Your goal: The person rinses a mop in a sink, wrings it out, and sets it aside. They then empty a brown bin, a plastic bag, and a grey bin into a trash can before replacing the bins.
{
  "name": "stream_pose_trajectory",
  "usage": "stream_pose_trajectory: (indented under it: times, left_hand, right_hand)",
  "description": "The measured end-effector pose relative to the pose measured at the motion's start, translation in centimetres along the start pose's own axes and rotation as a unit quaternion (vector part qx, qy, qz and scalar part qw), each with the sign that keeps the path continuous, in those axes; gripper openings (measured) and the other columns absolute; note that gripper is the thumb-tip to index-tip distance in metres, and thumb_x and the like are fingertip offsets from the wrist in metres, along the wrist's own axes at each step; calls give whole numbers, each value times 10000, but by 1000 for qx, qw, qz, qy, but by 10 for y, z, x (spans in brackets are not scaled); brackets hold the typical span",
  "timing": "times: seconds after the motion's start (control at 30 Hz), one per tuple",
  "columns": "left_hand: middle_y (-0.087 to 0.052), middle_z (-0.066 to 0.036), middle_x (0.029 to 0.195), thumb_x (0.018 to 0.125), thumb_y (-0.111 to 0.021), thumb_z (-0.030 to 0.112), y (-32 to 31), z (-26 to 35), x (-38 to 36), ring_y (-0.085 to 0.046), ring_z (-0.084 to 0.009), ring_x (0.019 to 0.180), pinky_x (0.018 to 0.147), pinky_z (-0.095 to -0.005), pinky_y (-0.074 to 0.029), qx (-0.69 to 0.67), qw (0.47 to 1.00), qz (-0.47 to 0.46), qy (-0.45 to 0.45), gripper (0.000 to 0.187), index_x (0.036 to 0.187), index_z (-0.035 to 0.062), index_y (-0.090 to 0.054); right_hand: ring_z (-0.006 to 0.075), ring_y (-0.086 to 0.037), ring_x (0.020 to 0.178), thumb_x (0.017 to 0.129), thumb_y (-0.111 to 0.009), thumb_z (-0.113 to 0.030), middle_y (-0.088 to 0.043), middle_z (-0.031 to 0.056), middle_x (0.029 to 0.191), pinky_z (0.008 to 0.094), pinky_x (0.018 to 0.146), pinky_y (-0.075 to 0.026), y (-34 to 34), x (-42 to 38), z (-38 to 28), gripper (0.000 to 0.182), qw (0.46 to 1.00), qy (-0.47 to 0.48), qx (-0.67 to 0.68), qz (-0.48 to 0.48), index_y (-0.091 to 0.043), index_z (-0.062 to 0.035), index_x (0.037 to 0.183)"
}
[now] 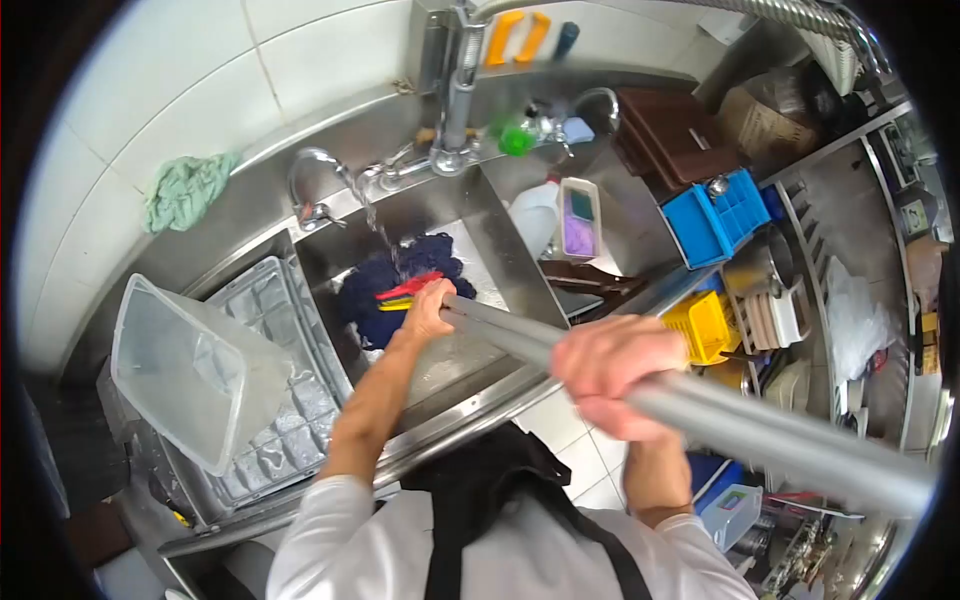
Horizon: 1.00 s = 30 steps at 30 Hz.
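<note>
A mop lies across my view, its dark navy strands (402, 285) bunched in the metal sink basin (450, 375). Red and yellow clamp parts (410, 290) show on top of the strands. My left hand (430, 310) is closed round the lower end of the grey mop handle (520, 338), next to the clamp. Further up the handle, my right hand (622, 375) wraps it in a fist, somewhat blurred. The handle runs out past the right side. From the faucet (352, 180) water streams onto the strands.
A clear plastic tub (180, 370) leans on a moulded grey tray (285, 420) at left. Right of the basin stand a white jug (535, 215) and a container with sponges (580, 235). Blue (715, 220) and yellow (700, 325) bins sit nearby. A green cloth (187, 192) hangs behind.
</note>
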<state>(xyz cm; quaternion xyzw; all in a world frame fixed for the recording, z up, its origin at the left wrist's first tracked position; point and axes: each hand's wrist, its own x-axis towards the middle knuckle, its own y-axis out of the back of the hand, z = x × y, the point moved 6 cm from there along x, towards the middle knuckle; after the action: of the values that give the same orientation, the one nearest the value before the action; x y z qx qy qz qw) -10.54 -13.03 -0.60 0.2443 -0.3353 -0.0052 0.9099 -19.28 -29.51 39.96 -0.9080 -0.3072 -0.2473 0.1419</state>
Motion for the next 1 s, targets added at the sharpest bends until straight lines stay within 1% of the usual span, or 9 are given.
stream_pose_trajectory:
  times: [0.23,0.37,0.43,0.47,0.63,0.73,0.77,0.9,1.0]
  left_hand:
    - [-573,-163,810,534,-771,236,41,58,18,-586,-388,771,674,-438,-475,30,991,117,-51,431,846,32,-555]
    - [-616,-160,849,525,-761,173,17,9,49,-609,-399,810,710,-455,-494,-21,982,-145,122,386,836,65,-559]
    - [-636,-164,853,506,-778,279,28,77,60,-629,-386,828,701,-448,-508,-21,979,-188,79,437,835,67,-583]
    - [-630,-162,815,480,-775,384,35,96,56,-637,-370,804,706,-435,-514,-72,991,-96,-51,518,840,57,-597]
    - [-609,-159,803,495,-773,307,-6,-15,0,-624,-396,803,713,-433,-503,-40,988,-106,109,484,849,43,-575]
    - [-602,-160,819,485,-761,236,11,61,47,-609,-389,778,693,-436,-496,-64,975,-181,111,448,843,48,-567]
    - [-617,-158,829,473,-759,229,23,99,57,-617,-375,772,680,-435,-503,-51,986,-160,0,440,832,55,-573]
    - [-622,-176,861,507,-784,234,16,109,13,-628,-383,818,742,-428,-505,-4,992,123,-18,463,889,44,-602]
    - [-595,-163,891,554,-756,146,-13,18,-6,-586,-398,865,737,-464,-468,6,994,-85,70,461,972,63,-579]
  right_hand:
    - [227,-613,550,898,-595,-111,-630,103,679,342,512,-498,15,-2,-8,161,993,101,42,-47,-598,-40,753]
    - [213,-596,572,828,-713,-150,-664,93,768,357,572,-517,23,-18,-12,131,971,-9,-70,230,-608,-72,816]
    - [210,-632,544,873,-609,-121,-650,82,624,371,549,-531,32,-38,-54,129,960,98,253,64,-553,-76,766]
    - [233,-654,529,910,-583,-137,-657,107,632,368,500,-553,16,-5,-110,175,971,163,81,-154,-568,-44,762]
    - [189,-625,554,953,-568,-219,-659,74,709,323,540,-532,12,-20,30,252,998,42,-16,32,-599,-75,748]
    - [163,-608,570,978,-559,-269,-661,54,756,296,564,-520,21,-61,-41,302,955,-87,-63,278,-618,-94,740]
    - [115,-596,545,1014,-495,-291,-627,40,708,251,514,-486,20,-27,-82,333,991,115,58,-36,-565,-112,741]
    - [150,-544,415,893,-661,-121,-578,45,536,225,404,-433,23,-89,-88,244,980,95,48,167,-536,-105,683]
    - [178,-483,421,935,-581,-201,-566,31,551,267,447,-418,16,-45,19,301,995,56,-46,72,-512,-128,651]
